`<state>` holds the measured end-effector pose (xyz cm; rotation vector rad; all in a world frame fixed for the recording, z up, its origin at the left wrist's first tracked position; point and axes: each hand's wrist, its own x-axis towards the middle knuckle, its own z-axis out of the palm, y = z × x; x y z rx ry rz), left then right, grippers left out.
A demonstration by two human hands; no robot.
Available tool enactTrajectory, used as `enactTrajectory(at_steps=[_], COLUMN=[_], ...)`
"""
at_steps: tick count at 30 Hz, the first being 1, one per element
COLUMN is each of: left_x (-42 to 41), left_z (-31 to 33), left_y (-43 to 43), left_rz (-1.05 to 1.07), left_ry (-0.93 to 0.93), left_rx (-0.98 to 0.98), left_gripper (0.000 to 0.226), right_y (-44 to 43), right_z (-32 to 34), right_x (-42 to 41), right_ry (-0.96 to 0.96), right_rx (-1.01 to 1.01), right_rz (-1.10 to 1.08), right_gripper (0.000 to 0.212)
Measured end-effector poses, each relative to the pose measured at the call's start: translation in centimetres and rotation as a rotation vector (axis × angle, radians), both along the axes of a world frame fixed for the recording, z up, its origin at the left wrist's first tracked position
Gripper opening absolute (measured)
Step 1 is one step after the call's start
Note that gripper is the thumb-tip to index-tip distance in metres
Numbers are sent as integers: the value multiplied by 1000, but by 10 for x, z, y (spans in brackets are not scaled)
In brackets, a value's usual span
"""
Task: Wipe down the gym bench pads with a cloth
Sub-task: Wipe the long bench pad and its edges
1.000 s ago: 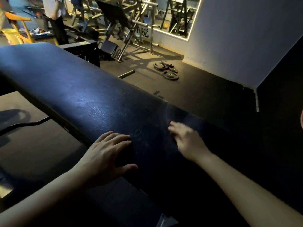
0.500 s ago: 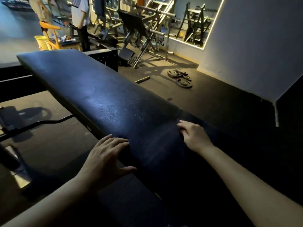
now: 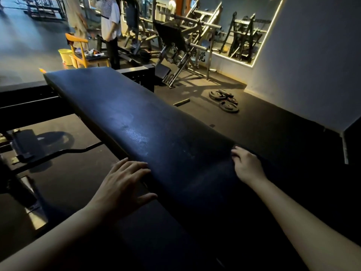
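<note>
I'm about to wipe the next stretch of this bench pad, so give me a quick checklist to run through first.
1. Cloth in grip: cannot tell. The right hand curls at the right edge of the bench pad; no cloth shows.
2. Steadying hand: ok. The left hand lies flat on the pad's left edge.
3. Pad free of objects: ok. Nothing lies on it.
4. Pad clean: not ok. Pale smudges show mid-pad.
5. Floor hazards: ok. The weight plates lie on the floor, apart from the bench.
</note>
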<state>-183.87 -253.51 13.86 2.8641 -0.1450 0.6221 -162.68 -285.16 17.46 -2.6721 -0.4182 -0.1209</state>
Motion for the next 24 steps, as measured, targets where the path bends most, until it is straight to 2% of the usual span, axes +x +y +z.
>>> enactTrajectory(at_steps=[2, 3, 6, 8, 9, 10, 11, 14, 15, 16, 18, 21, 23, 24], left_x=[7, 12, 26, 37, 42, 47, 52, 61, 63, 65, 69, 74, 74, 74], left_z=[0, 0, 0, -1, -1, -2, -3, -2, -2, -1, 0, -1, -1, -1], left_y=[17, 27, 66, 88, 96, 102, 107, 116, 118, 120, 126, 135, 140, 141], left_rz=[5, 10, 0, -40, -66, -99, -137, -231, -252, -261, -248, -210, -223, -246], left_ry=[-19, -43, -90, -65, -42, -17, 4, 39, 40, 36, 27, 8, -1, -8], left_rx=[-35, -66, -154, -161, -160, -155, -152, -157, -158, -156, -158, -189, -203, -200], left_gripper=[64, 60, 51, 51, 50, 48, 46, 38, 36, 34, 32, 33, 33, 33], right_y=[60, 91, 153, 147, 133, 118, 102, 77, 85, 104, 160, 224, 214, 193], right_z=[-1, -3, -7, -3, -2, -2, -1, 9, 9, 7, 4, -1, 0, -1], right_x=[-6, -21, -98, -127, -120, -104, -83, -12, 2, 9, 1, -76, -128, -139], right_ry=[-12, -54, -108, -85, -93, -113, -112, -28, 13, 31, 15, -36, -43, -54], right_rx=[35, 33, -81, -179, -212, -219, -201, -31, 7, 37, 53, -96, -177, -203], right_rz=[20, 113, 558, 857, 910, 854, 706, -13, -179, -234, -111, 342, 605, 666], right_gripper=[30, 30, 38, 42, 42, 43, 44, 33, 30, 30, 28, 35, 40, 40])
